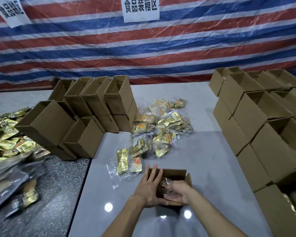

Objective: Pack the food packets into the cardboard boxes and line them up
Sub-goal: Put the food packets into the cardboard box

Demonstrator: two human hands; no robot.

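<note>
Left hand (148, 187): open and flat, fingers straight and spread, laid against the left wall of the box, fingertips reaching past its far rim.
Right hand (178, 192): inside the box mouth, fingers curled round a packet; the two hands are close together, thumbs nearly meeting at the near rim.
Box (169, 173): small, rectangular, plain brown cardboard, top open with flaps standing up, sitting on the desk right in front of the person.
Packet (166, 185): crinkly clear plastic with dark contents, held by the right hand within the box; its print cannot be read.
Desk (203, 159): smooth, glossy pale grey top with round lamp reflections near the front edge.
Dark slab (58, 194): speckled black-grey surface butting the desk on the left, carrying blurred grey and gold bags.
Loose packets (159, 130): a scattered heap of flat pouches just beyond the box, shiny gold foil and clear film with orange patches, some overlapping, the nearest lying just beside the left fingertips.
Gold heap (5, 139): more foil pouches piled at the far left, blurred.
Left stack (85, 113): open-topped brown cartons in two tiers, back row upright and tall, front ones lower, one tilted.
Right stack (256, 120): cartons of the same cardboard stepped in rows along the right edge, tops open.
Tarp (161, 48): woven plastic sheet in red, white and blue stripes, creased, hanging behind the desk.
Sign (141, 9): white paper sheet with black characters on the tarp; a second, tilted one at upper left.
</note>
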